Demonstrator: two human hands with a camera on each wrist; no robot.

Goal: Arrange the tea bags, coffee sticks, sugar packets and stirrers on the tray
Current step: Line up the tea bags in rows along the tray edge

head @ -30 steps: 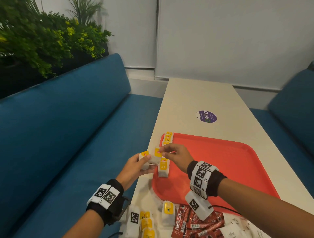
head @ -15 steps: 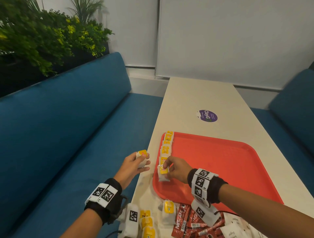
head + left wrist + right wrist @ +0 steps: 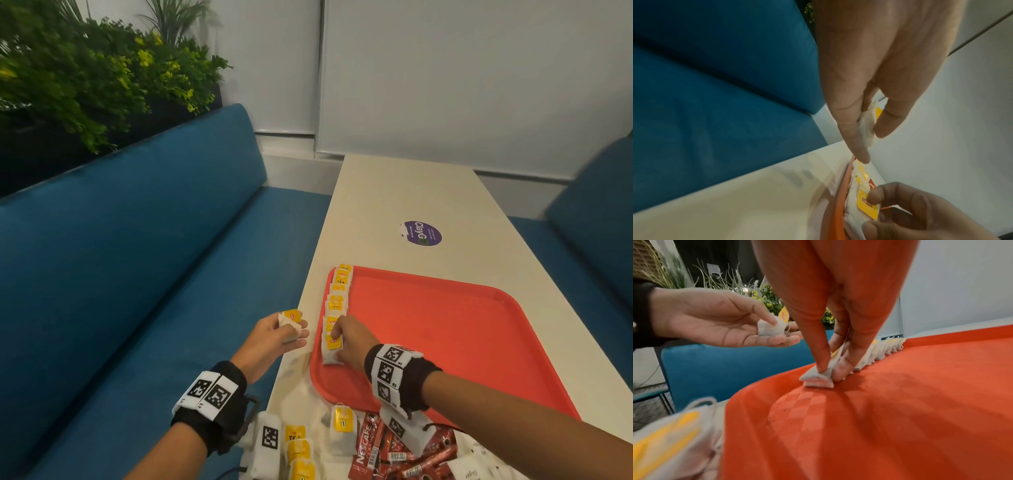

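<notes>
Right hand (image 3: 349, 339) fingers (image 3: 821, 360) pinching white yellow-tagged tea bag (image 3: 331, 349) on red plastic tray (image 3: 445, 342); left hand (image 3: 270, 339) pinching another (image 3: 289, 322) beside tray, partly hidden.

One tray (image 3: 445, 329) sits on the worktop (image 3: 394, 192). Along its left edge runs a row of tea bags (image 3: 337, 301); seven or so can be made out, though they overlap and the exact number is hard to tell. One more tea bag (image 3: 290, 320) is in the left hand (image 3: 270, 339). Four loose tea bags (image 3: 342, 428) lie on the worktop near the tray's close edge. The coffee sticks (image 3: 404, 452) form one heap, too tangled to count. At least two sugar packets (image 3: 469, 471) show, cut off by the frame. Two hands are in view.
</notes>
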